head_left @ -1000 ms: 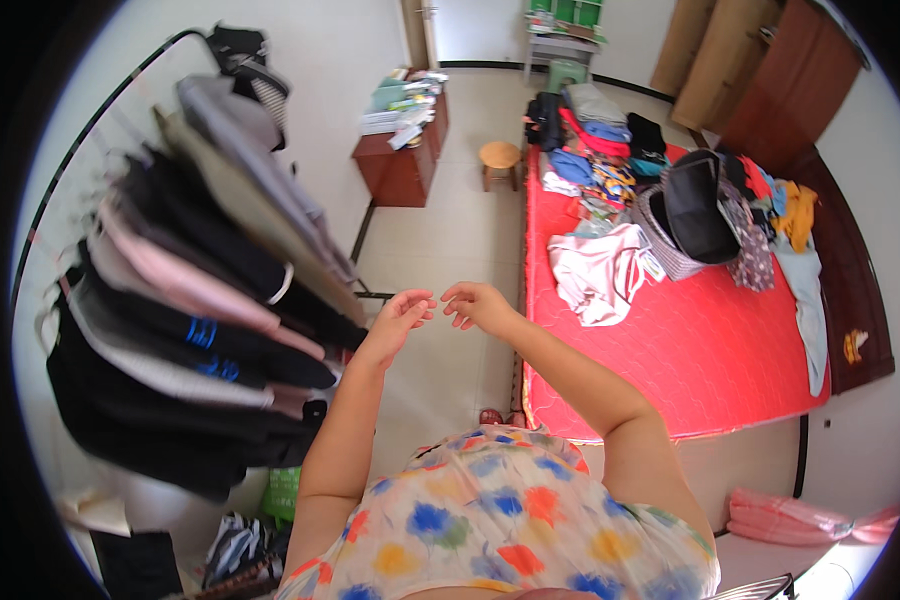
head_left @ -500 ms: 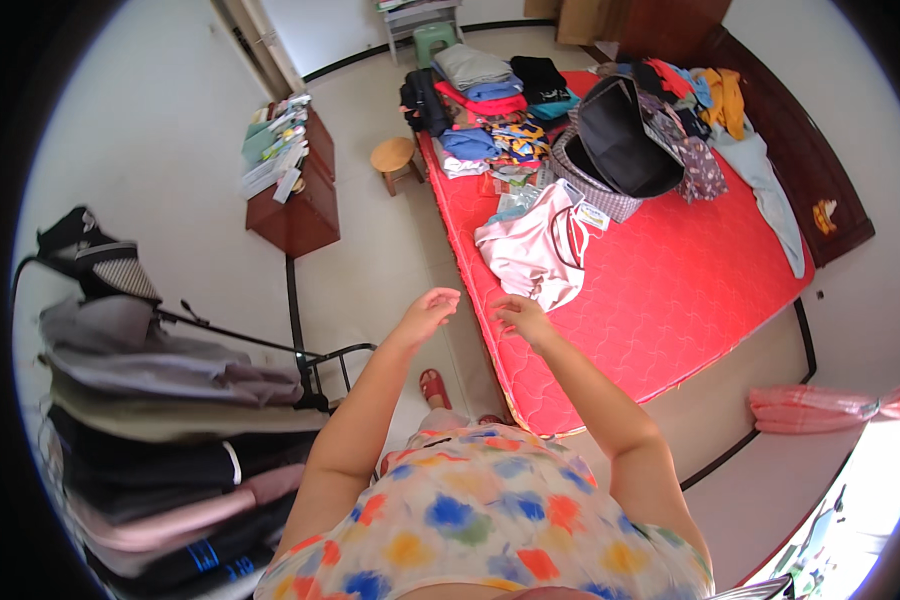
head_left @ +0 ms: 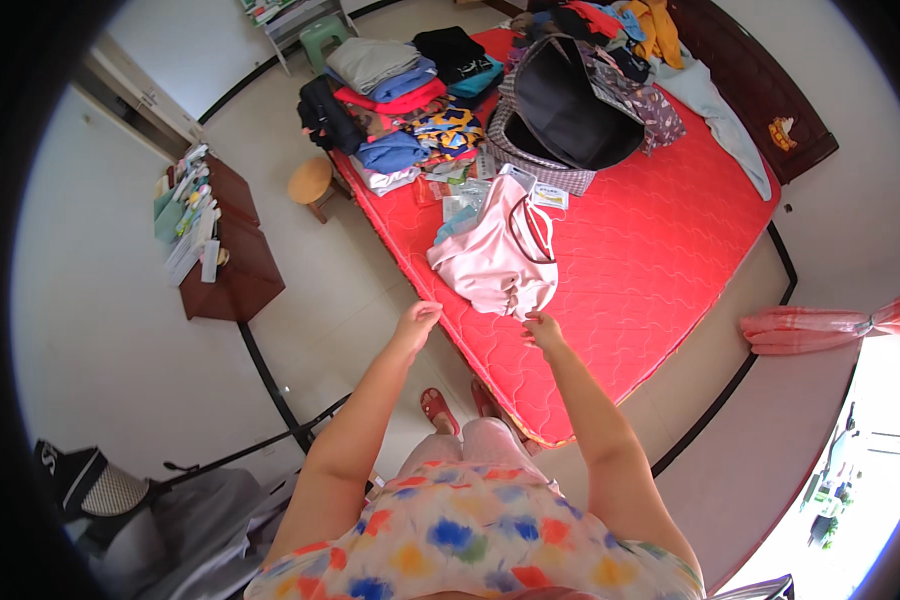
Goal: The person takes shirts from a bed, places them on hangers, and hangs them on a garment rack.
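Note:
A light pink top (head_left: 485,265) with a dark-trimmed neckline lies rumpled on the red mattress (head_left: 610,270). A white hanger (head_left: 538,228) shows at its neck opening. My right hand (head_left: 544,333) is at the near hem of the top, fingers bent and apart; whether the fingertips touch the cloth is hard to see. Over the mattress's left edge, my left hand (head_left: 416,326) hangs with loosely extended fingers and nothing in it, a little short of the top.
Behind the top stand an open patterned bag (head_left: 545,165) with a black lining and stacks of folded clothes (head_left: 390,90). A wooden stool (head_left: 312,182) and a brown cabinet (head_left: 232,270) are on the left. Grey clothes (head_left: 200,530) hang at lower left.
My view has swung to the right, and the clothes rack has mostly slid out of it. Both hands are closer to the pink top, the right one now at its hem.

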{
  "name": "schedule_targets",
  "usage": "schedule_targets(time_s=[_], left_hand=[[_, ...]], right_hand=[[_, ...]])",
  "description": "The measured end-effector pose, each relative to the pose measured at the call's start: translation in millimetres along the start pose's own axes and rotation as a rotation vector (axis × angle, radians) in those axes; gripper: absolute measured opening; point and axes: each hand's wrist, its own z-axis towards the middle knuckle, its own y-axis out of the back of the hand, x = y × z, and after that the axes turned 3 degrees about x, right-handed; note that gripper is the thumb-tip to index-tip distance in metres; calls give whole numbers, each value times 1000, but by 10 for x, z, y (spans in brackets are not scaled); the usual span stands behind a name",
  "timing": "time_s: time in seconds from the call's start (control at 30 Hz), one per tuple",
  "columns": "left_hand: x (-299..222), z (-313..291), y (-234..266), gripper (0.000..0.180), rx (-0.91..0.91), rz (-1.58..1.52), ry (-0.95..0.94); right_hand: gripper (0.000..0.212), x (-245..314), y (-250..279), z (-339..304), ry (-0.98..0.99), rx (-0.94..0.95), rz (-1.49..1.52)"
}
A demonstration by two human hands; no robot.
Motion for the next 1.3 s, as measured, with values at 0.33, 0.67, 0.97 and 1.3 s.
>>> schedule_targets(time_s=[0.33,0.67,0.97,1.3], left_hand=[[493,794,-362,22,-124,-41,152],[1107,974,-601,22,-138,-188,228],[1522,680,-485,23,-159,-201,184],[1454,54,-418,26,-155,-159,234]], right_hand=[[56,-674,879,1888,-51,-298,-639],[84,-786,993,2971,7,-400,-608],[91,-447,826,2952,-322,-430,-774],[114,-661,564,2832,-213,-296,-662]])
